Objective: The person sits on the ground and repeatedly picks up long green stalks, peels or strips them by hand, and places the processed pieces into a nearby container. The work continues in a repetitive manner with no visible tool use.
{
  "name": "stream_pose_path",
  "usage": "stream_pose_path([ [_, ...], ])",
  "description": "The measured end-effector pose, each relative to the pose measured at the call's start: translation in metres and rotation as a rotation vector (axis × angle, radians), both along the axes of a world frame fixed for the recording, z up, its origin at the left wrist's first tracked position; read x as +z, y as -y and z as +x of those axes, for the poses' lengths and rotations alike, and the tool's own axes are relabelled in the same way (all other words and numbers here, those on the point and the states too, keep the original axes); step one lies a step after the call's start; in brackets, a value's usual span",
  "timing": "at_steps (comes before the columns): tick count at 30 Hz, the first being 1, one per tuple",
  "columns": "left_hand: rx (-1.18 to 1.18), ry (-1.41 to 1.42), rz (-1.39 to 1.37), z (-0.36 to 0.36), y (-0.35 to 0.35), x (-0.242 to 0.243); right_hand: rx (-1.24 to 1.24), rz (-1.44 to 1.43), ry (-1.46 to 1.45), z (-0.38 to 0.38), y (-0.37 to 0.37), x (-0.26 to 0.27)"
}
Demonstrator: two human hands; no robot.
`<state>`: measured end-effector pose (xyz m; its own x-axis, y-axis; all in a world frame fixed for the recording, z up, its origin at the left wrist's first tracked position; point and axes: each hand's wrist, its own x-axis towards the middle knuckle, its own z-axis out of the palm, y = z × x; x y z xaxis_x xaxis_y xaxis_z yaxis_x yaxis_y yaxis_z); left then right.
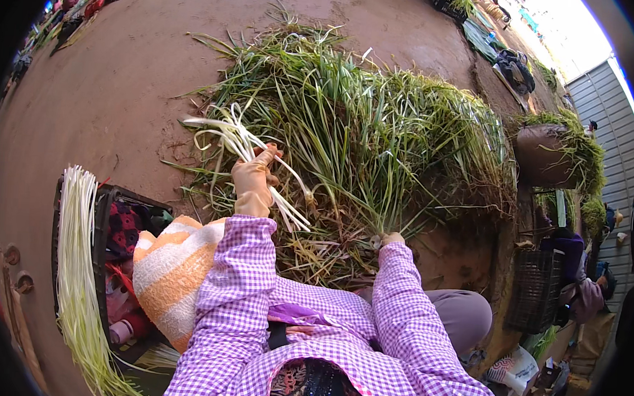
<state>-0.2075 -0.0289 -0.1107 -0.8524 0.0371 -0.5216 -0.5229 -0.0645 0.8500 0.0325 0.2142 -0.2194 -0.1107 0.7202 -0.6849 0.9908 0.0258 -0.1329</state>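
Observation:
My left hand (254,183), in a pale orange glove, is closed around a small bunch of long white stalks (234,134). Their ends stick out on both sides of the fist, above the near left part of a heap of long green leafy stalks (353,119). At the heap's near edge is my right hand (393,238), partly hidden by its checked sleeve. Green stalks (383,209) converge at its fingers and fan out away from me; the hand appears closed on their lower ends. Loose, brownish trimmings (319,257) lie between my hands.
To my left, a bundle of pale stalks (76,271) lies along a black plastic crate (110,198) holding cloth and bags. An orange-and-white striped towel (178,277) is beside my left arm. On the right stand another black crate (532,290) and a leaf-topped mound (545,153).

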Motion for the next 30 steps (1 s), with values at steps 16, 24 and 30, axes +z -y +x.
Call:
stream_pose_path([
  [16,-0.429,0.160,0.305,0.017,0.004,-0.033,0.292,-0.704,-0.731,-0.094,0.116,0.056],
  [24,-0.062,0.241,0.153,0.011,0.000,-0.056,1.022,-0.242,-0.595,-0.061,0.115,0.079],
  [30,-0.046,0.176,0.154,-0.005,0.013,-0.060,1.470,-0.362,0.564,-0.006,0.082,0.033],
])
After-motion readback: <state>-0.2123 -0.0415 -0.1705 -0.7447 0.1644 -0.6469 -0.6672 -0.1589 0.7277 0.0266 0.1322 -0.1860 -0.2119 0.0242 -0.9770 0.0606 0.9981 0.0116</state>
